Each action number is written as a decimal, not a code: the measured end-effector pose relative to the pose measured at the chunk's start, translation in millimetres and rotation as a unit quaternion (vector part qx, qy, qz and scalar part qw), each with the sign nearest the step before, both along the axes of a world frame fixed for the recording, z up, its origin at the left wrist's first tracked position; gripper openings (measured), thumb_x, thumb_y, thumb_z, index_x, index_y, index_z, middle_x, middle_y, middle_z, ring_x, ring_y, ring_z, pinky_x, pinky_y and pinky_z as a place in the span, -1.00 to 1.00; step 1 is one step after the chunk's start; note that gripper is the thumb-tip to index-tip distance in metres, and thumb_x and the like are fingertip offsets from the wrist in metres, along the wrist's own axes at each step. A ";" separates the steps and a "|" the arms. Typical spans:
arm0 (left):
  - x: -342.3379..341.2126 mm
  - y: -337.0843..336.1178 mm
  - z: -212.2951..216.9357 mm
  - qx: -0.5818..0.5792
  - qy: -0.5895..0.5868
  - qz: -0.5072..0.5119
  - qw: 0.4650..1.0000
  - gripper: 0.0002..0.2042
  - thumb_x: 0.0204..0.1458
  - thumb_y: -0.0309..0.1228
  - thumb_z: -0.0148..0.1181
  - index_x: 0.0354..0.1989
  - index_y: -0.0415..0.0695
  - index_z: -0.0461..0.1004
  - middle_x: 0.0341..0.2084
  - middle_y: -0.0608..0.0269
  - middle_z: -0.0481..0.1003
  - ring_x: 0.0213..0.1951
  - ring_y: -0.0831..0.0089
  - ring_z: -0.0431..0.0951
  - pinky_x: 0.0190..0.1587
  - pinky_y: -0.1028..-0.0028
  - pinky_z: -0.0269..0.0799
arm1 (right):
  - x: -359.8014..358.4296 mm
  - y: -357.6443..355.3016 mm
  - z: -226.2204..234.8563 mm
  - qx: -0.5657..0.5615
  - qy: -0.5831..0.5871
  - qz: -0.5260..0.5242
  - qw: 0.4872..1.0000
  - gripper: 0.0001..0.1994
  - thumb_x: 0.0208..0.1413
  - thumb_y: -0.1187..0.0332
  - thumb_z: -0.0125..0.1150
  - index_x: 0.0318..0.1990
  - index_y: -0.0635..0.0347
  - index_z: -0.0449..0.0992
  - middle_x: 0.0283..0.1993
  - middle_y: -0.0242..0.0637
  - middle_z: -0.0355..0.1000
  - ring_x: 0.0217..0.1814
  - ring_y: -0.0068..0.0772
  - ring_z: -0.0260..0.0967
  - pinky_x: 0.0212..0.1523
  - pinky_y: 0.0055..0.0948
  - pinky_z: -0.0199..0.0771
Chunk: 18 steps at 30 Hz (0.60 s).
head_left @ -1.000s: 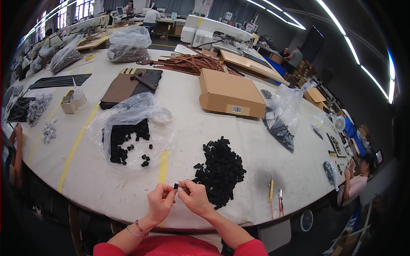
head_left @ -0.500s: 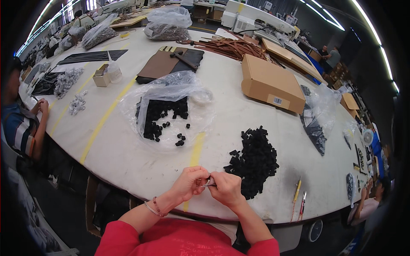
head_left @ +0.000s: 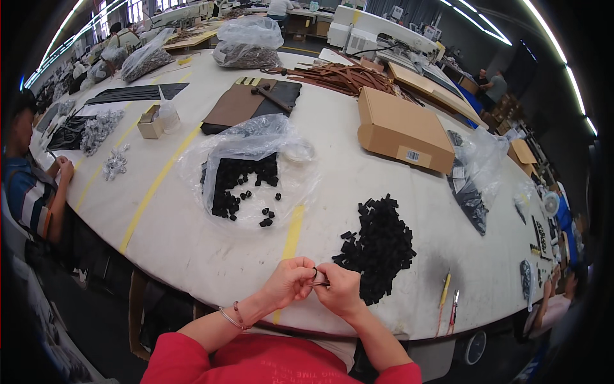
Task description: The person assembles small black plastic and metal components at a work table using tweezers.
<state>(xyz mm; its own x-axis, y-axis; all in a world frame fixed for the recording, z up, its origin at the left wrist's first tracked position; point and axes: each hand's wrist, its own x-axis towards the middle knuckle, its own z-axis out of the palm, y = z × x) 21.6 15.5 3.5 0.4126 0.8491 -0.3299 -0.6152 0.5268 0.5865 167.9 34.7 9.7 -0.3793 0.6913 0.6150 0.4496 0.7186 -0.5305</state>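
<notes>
Near the table's front edge, my left hand (head_left: 288, 280) and my right hand (head_left: 341, 291) meet, fingers pinched. Between the left fingertips is a small black piece (head_left: 314, 272), which looks bent into a loop. My right hand grips a small metal tool (head_left: 322, 283), mostly hidden by the fingers, its grey end against the black piece. Just right of my right hand lies a heap of short black strips (head_left: 378, 246). Farther off to the left, small black loops (head_left: 238, 182) lie in and around the mouth of a clear plastic bag (head_left: 297, 173).
A cardboard box (head_left: 407, 131) stands beyond the heap. Right of it lies a filled plastic bag (head_left: 476, 169). A yellow-handled tool (head_left: 444, 291) and a red-handled one (head_left: 454, 307) lie at the right front. A hammer (head_left: 272, 97) rests on brown sheets. A co-worker (head_left: 38, 173) sits at left.
Both hands stay together in nearly the same spot. The black piece now shows more plainly as a loop between the fingertips. The view has shifted slightly.
</notes>
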 end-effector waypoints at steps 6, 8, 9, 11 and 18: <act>-2.6 -0.1 10.1 0.106 0.100 0.015 0.989 -0.95 -0.05 -0.52 0.00 -0.46 -0.19 0.27 -0.70 0.32 0.34 -0.74 0.61 0.35 -0.77 0.67 0.18 | 11.0 12.0 14.5 -0.508 0.278 0.093 0.810 -0.89 -0.13 0.48 0.08 -0.40 0.28 0.38 -0.57 -0.44 0.32 -0.71 -0.81 0.03 -0.73 -0.78 0.00; -6.5 1.5 14.3 0.152 0.169 0.002 0.974 -0.96 -0.03 -0.53 -0.03 -0.44 -0.20 0.27 -0.67 0.30 0.36 -0.71 0.60 0.38 -0.74 0.65 0.26 | 10.1 15.3 12.0 -0.574 0.292 0.107 0.757 -0.86 -0.12 0.46 0.09 -0.37 0.30 0.36 -0.57 -0.42 0.30 -0.71 -0.80 0.03 -0.76 -0.79 -0.06; -6.5 2.7 14.5 0.160 0.170 0.008 0.972 -0.96 -0.03 -0.53 -0.03 -0.44 -0.20 0.27 -0.67 0.30 0.36 -0.71 0.60 0.38 -0.74 0.65 0.26 | 11.7 16.0 13.3 -0.597 0.300 0.130 0.733 -0.84 -0.13 0.47 0.09 -0.36 0.32 0.35 -0.56 -0.38 0.30 -0.72 -0.79 0.03 -0.77 -0.79 -0.09; -5.1 1.1 11.5 0.184 0.173 -0.028 0.967 -0.96 -0.03 -0.55 -0.03 -0.41 -0.23 0.26 -0.62 0.22 0.39 -0.66 0.54 0.44 -0.68 0.63 0.33 | 16.6 17.0 10.0 -0.607 0.300 0.143 0.722 -0.82 -0.16 0.49 0.09 -0.36 0.33 0.33 -0.55 -0.36 0.30 -0.72 -0.78 0.03 -0.77 -0.78 -0.09; -4.2 -10.9 14.9 0.268 0.248 -0.034 0.930 -0.95 -0.03 -0.58 -0.04 -0.39 -0.28 0.29 -0.61 0.26 0.39 -0.66 0.63 0.40 -0.65 0.67 0.31 | 15.5 11.0 7.9 -0.595 0.325 0.164 0.717 -0.86 -0.23 0.56 0.06 -0.42 0.34 0.33 -0.55 -0.33 0.30 -0.71 -0.72 0.08 -0.76 -0.75 -0.06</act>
